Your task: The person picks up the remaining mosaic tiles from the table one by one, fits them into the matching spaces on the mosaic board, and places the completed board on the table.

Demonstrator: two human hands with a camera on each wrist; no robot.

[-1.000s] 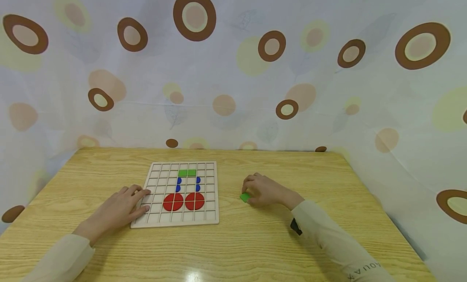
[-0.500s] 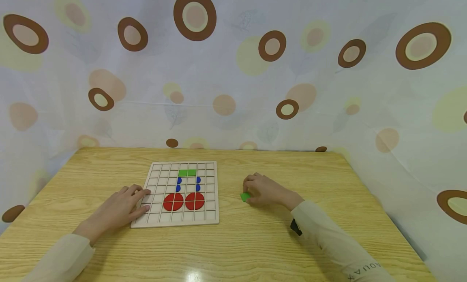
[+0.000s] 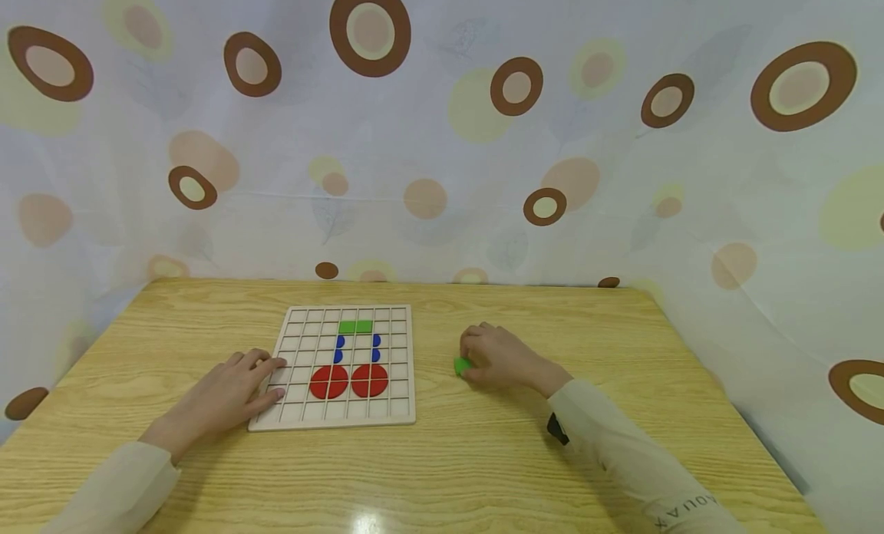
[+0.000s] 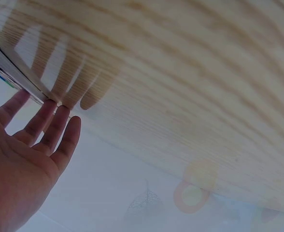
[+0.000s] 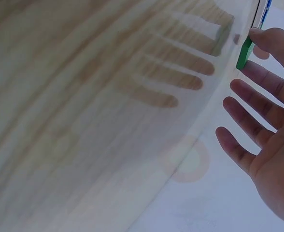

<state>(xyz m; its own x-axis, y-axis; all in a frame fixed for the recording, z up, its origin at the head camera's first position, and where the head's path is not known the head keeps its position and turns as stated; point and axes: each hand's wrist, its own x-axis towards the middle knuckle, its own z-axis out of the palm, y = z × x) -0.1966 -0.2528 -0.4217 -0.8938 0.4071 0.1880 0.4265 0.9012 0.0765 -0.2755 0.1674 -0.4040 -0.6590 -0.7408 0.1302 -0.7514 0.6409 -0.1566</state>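
Note:
A pale wooden grid board (image 3: 400,407) lies on the table, left of the middle. My left hand (image 3: 224,400) rests its fingertips and thumb on the board's left edge. In the left wrist view, the fingers of that hand (image 4: 23,159) are spread and nearly straight along the board's side. To the right of the board, my right hand (image 3: 500,357) pinches a green tile (image 3: 461,367). The right wrist view has the tile (image 5: 245,52) tilted between thumb and index finger, the other fingers extended and apart from it.
On the board are two red circles (image 3: 321,374) made of quarter pieces, several small blue half-circles (image 3: 339,341) in two columns, and two green tiles (image 3: 347,327) side by side. The wooden table (image 3: 449,473) meets a patterned wall covering (image 3: 428,242) at the back.
My right hand's green tile has tipped up and shifted slightly away from me, less of it lying flat. My left hand has stayed on the board's edge.

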